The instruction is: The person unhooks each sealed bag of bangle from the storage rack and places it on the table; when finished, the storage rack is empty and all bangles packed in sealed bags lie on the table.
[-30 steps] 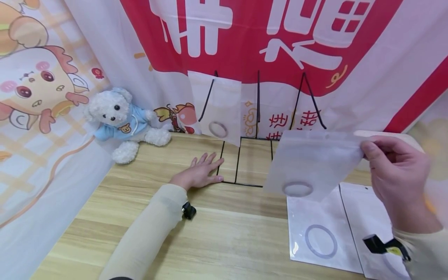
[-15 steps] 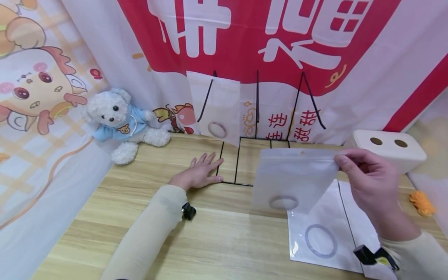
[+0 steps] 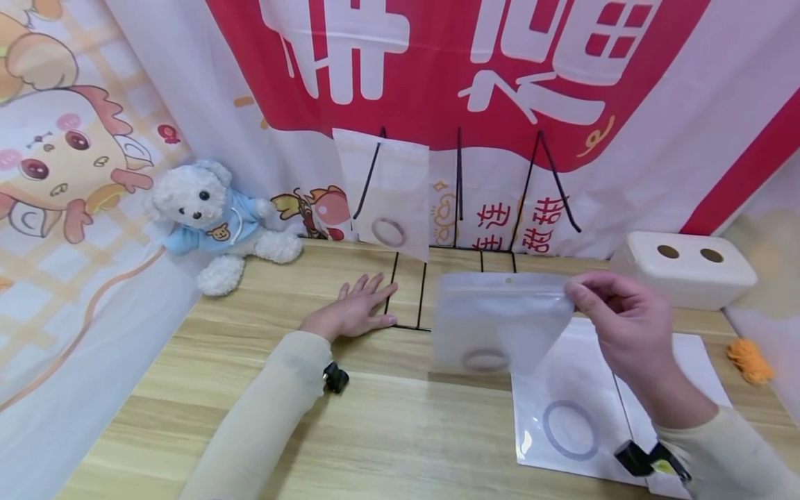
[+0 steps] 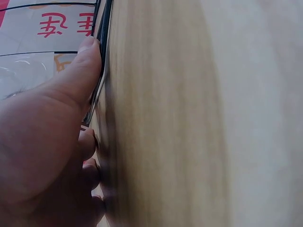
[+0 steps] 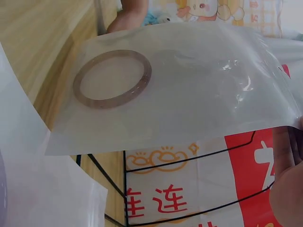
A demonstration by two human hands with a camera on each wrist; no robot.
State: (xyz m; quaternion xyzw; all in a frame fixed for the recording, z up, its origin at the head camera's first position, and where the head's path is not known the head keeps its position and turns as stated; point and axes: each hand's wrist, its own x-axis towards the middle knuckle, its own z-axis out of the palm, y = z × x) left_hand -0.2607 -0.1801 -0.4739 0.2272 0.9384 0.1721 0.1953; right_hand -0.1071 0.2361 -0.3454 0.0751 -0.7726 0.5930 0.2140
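My right hand (image 3: pixel 631 333) pinches the top corner of a frosted zip bag (image 3: pixel 500 312) in the head view. The bag hangs a little above the table, in front of a black wire rack (image 3: pixel 458 187). In the right wrist view a pale purple-brown bangle (image 5: pixel 146 78) lies inside the bag's lower end. My left hand (image 3: pixel 357 310) rests with fingers spread at the front left of the rack's base. The left wrist view has its thumb (image 4: pixel 87 61) along the black wire. A similar bag (image 3: pixel 406 180) with a bangle hangs on the rack's left hook.
Two more bags lie on the table at the right, the nearer-left bag (image 3: pixel 537 430) holding a bangle. A white box with two holes (image 3: pixel 687 278) stands behind them, beside an orange bundle (image 3: pixel 750 361). A white plush dog (image 3: pixel 206 215) sits at the back left.
My right hand has moved left with the zip bag and slightly lower, so the bag is now nearer the rack's middle. The left hand has stayed in place on the rack's base.
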